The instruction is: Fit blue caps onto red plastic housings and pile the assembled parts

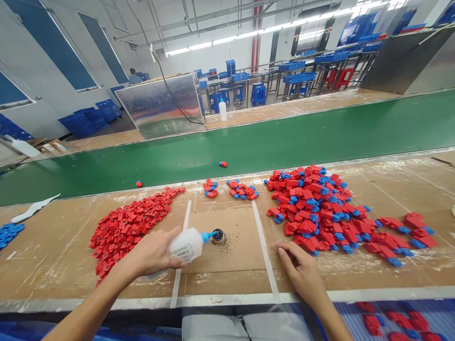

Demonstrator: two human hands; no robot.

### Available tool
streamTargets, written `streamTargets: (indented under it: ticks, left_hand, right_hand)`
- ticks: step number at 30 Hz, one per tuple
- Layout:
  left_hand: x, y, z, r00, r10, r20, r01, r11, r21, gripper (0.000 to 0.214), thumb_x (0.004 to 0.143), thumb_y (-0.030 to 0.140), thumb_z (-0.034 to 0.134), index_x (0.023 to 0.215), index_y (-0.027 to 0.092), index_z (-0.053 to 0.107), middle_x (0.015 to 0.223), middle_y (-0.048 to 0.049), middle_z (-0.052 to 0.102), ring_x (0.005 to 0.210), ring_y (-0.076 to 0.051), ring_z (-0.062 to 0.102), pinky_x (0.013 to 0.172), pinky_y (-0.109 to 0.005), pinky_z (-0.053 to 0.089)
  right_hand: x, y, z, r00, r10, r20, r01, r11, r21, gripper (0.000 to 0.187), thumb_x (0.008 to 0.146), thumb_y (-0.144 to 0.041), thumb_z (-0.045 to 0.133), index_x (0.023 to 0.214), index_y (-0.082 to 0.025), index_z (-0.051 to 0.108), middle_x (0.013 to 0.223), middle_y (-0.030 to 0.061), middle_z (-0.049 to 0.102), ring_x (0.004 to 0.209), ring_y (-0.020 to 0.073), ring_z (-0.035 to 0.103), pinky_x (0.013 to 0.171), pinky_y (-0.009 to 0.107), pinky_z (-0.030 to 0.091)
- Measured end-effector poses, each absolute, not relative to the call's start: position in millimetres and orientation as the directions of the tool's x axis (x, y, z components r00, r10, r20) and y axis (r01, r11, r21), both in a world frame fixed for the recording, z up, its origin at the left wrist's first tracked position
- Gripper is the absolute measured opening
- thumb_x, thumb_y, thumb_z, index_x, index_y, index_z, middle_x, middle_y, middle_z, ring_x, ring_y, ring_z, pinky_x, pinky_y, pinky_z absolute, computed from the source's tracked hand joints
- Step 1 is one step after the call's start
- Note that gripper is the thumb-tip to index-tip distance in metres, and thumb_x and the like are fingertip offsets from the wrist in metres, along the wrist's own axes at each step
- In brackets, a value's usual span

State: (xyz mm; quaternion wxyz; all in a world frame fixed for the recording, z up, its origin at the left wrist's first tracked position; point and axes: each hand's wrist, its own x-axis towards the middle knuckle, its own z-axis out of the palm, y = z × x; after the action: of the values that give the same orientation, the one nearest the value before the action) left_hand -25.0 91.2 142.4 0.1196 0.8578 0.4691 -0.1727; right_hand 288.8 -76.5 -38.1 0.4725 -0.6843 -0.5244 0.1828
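My left hand (151, 251) grips a white plastic squeeze bottle (186, 245) on its side, and its blue nozzle points at a small round dish (218, 236) on the cardboard. Dark specks lie scattered around the dish. My right hand (300, 271) rests on the cardboard work surface (227, 255), empty, with its fingertips just short of a large heap of red parts with blue ends (313, 208). Left of the bottle lies a heap of small red square parts (128, 232). Two small clusters of red and blue parts (241, 190) sit near the far edge of the cardboard.
A green conveyor belt (227, 142) runs behind the cardboard, with a few stray parts on it. Blue parts (9, 234) lie at the far left. Red parts sit in a blue tray (398, 322) below the near edge. Blue crates, stools and a person (134, 77) are farther back.
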Motion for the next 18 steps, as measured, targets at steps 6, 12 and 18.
streamTargets:
  ticks: [6, 12, 18]
  left_hand:
    - [-21.2, 90.2, 144.6, 0.498, 0.764, -0.411, 0.847, -0.529, 0.043, 0.062, 0.064, 0.053, 0.069, 0.118, 0.024, 0.059, 0.095, -0.0096, 0.071, 0.084, -0.032, 0.064, 0.065, -0.031, 0.039]
    - [-19.8, 89.2, 146.3, 0.491, 0.769, -0.410, 0.854, -0.518, 0.054, 0.056, 0.064, 0.052, 0.068, 0.112, 0.024, 0.061, 0.091, -0.0081, 0.071, 0.081, -0.030, 0.065, 0.063, -0.030, 0.039]
    - [-20.2, 88.5, 147.3, 0.505, 0.757, -0.414, 0.841, -0.539, 0.040, 0.059, 0.065, 0.052, 0.068, 0.117, 0.025, 0.059, 0.093, -0.0080, 0.071, 0.083, -0.032, 0.065, 0.064, -0.032, 0.040]
  right_hand:
    - [288.4, -76.1, -36.4, 0.384, 0.887, 0.257, 0.537, 0.012, -0.843, 0.032, 0.096, -0.040, 0.047, 0.099, -0.019, 0.070, 0.092, 0.0079, 0.071, 0.082, 0.0217, 0.066, 0.071, 0.030, 0.051]
    - [288.0, -76.2, -35.0, 0.378, 0.890, 0.253, 0.527, 0.018, -0.850, 0.031, 0.096, -0.039, 0.047, 0.099, -0.018, 0.069, 0.091, 0.0079, 0.070, 0.081, 0.0217, 0.065, 0.070, 0.030, 0.050]
    - [288.1, -75.6, -37.6, 0.373, 0.892, 0.254, 0.524, 0.023, -0.851, 0.030, 0.096, -0.038, 0.047, 0.100, -0.017, 0.069, 0.091, 0.0083, 0.069, 0.082, 0.0214, 0.064, 0.071, 0.030, 0.049]
